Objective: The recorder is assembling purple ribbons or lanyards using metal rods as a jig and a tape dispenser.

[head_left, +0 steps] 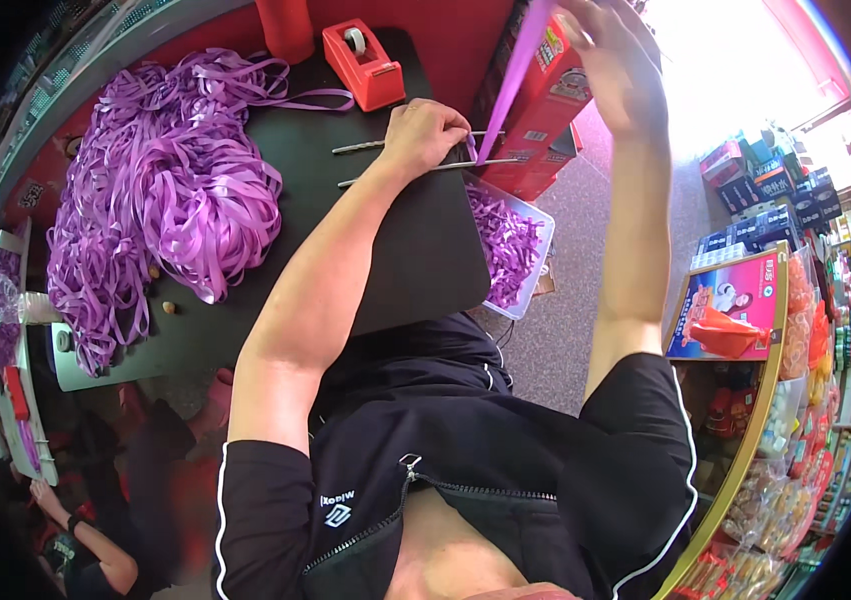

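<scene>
1. Purple ribbon (517, 75), one flat strand, slants beside the person's hands, its long axis running from about 7 to 1 o'clock. Its lower end lies at 3 to 4 o'clock from the left hand (424, 136), which is nearer that end; the right hand (613, 62) is nearer the upper one.
2. That left hand is closed in a pinch, with purple showing at its fingertips. The right hand is raised at 2 o'clock from it, close to the strand; the frame's edge cuts in, so whether it grips cannot be told.
3. Two metal rods (355, 149) pass by the left hand, pointing roughly 9 to 3 o'clock, past the edge of the dark table (415, 250).
4. From the left hand, a tub (543, 243) of short purple pieces (505, 250) stands at 5 o'clock, a heaped ribbon pile (170, 180) at 9, a red tape dispenser (377, 82) at 11.
5. Farther off, a co-worker's hand (48, 498) shows between 7 and 8.
</scene>
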`<act>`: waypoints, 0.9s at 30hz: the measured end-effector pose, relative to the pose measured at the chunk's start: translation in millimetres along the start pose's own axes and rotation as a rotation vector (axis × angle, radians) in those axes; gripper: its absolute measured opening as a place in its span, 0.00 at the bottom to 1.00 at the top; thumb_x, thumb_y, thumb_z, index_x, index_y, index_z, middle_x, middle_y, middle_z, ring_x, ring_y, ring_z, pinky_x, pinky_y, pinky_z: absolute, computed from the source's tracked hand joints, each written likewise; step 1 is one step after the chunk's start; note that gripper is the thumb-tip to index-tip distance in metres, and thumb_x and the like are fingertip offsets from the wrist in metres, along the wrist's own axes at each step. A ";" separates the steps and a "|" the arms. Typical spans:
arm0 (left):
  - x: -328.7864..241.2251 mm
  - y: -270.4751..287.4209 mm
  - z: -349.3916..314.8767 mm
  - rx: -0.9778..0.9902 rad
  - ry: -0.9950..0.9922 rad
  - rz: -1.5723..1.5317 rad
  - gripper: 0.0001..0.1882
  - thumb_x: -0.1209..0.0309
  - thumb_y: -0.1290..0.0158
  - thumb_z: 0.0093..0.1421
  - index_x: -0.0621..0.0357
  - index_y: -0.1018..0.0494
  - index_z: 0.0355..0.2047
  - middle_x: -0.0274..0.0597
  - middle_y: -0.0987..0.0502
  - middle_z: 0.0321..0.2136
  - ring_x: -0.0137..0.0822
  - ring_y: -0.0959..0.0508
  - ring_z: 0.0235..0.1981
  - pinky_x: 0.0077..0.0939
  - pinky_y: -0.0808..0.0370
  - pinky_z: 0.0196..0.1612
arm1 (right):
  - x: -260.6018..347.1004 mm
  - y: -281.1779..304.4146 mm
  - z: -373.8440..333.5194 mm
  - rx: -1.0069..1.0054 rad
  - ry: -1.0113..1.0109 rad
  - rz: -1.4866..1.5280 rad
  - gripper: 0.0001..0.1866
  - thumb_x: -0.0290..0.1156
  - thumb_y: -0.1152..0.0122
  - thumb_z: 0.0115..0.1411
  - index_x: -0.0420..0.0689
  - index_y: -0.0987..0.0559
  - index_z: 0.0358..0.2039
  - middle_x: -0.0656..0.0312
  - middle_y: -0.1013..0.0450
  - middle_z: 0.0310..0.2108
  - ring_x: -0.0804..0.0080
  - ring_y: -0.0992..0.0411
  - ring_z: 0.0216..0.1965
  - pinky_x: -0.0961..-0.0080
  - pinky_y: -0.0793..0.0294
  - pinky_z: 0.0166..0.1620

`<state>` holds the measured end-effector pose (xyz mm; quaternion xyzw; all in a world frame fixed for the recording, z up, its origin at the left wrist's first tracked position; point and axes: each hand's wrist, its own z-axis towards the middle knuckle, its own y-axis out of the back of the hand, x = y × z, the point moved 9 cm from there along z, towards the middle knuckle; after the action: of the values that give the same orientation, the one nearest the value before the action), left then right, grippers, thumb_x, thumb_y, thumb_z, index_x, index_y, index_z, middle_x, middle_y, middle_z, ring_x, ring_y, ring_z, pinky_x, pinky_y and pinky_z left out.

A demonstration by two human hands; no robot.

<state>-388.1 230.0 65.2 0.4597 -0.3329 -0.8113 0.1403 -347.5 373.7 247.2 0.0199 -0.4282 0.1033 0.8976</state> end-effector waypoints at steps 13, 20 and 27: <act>2.2 -5.0 0.0 0.023 0.074 0.003 0.21 0.67 0.47 0.55 0.60 0.35 0.48 0.35 0.19 0.35 0.39 0.29 0.50 0.38 0.44 0.57 | -256.0 24.2 47.2 0.055 -0.444 0.238 0.23 0.43 0.49 0.64 0.45 0.32 0.56 0.55 0.24 0.44 0.87 0.31 0.29 0.91 0.39 0.29; -0.7 -3.7 1.2 0.020 0.067 -0.021 0.18 0.66 0.47 0.56 0.58 0.34 0.46 0.34 0.19 0.34 0.37 0.29 0.49 0.36 0.46 0.59 | -326.4 38.4 -4.3 -0.041 -0.586 0.237 0.28 0.43 0.51 0.64 0.41 0.35 0.59 0.55 0.27 0.49 0.69 0.31 0.48 0.72 0.39 0.53; -10.7 -4.5 5.2 -0.007 0.010 0.000 0.14 0.68 0.46 0.55 0.58 0.26 0.40 0.36 0.19 0.31 0.38 0.27 0.45 0.32 0.38 0.55 | -379.6 58.8 -101.1 0.047 -0.506 -0.085 0.23 0.39 0.51 0.64 0.39 0.31 0.56 0.57 0.27 0.48 0.71 0.32 0.50 0.73 0.36 0.55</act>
<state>-386.3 241.2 71.0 0.4631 -0.3293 -0.8102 0.1438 -514.4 379.8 -113.1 0.0837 -0.6356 0.0671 0.7646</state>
